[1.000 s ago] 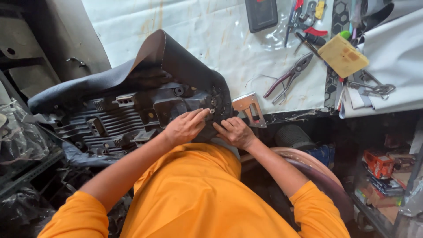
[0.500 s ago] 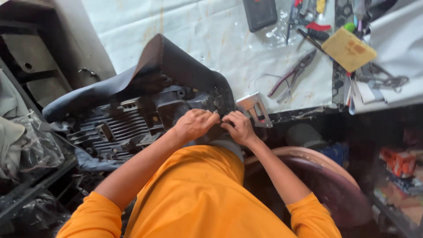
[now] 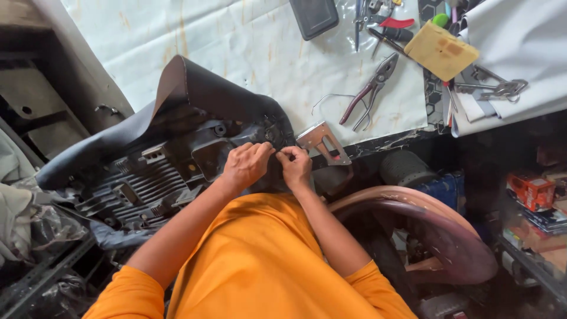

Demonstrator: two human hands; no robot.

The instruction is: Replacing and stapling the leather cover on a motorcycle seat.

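Both the left hand (image 3: 247,167) and right hand (image 3: 295,167) are pinching shut on the black vinyl seat cover (image 3: 195,94) at the tabletop's (image 3: 236,41) near edge, probably risking slipping or tearing if overpulled.

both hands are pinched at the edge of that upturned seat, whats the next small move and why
Probably a short pull of the cover edge over the rim of the seat base. The left hand and right hand meet, fingers curled, where the dark seat cover wraps the base's near corner, so the grip looks set. The pliers and the metal bracket lie untouched on the table.
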